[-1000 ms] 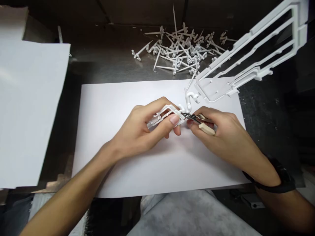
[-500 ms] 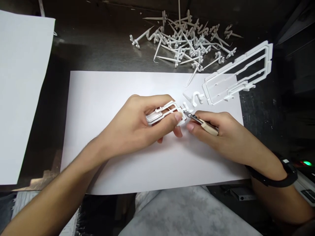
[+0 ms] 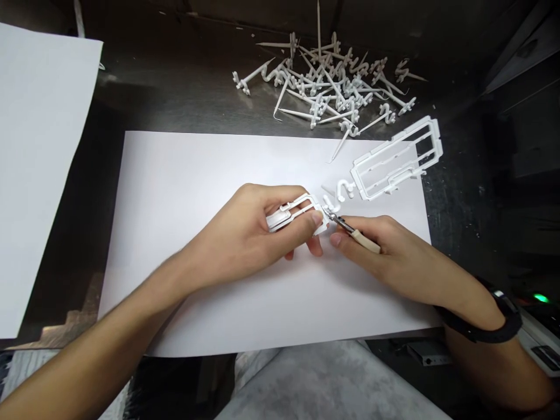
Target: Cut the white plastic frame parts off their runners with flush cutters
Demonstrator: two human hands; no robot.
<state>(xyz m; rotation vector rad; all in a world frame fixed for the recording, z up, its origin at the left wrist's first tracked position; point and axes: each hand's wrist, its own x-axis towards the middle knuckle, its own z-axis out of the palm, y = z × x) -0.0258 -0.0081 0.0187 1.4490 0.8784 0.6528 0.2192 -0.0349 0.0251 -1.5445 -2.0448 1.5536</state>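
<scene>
My left hand is closed on a small white plastic frame, its thumb pressed near the frame's right end. In my right hand are cutting pliers with cream-coloured handles. Their metal jaws meet the joint where a curved white sprue comes off the small frame; whether the jaws are closed I cannot tell. At the sprue's other end, a larger white plastic frame sticks out up and to the right, over the paper's edge.
Under my hands lies a white paper sheet on a dark metal table. Behind it is a pile of white sprue pieces with thin pointed stems. Another white sheet is at the left edge.
The larger frame has swung downward and to the left, nearer the paper. Both hands, with the small frame and pliers, sit slightly lower in view. The pliers stay at the joint.
</scene>
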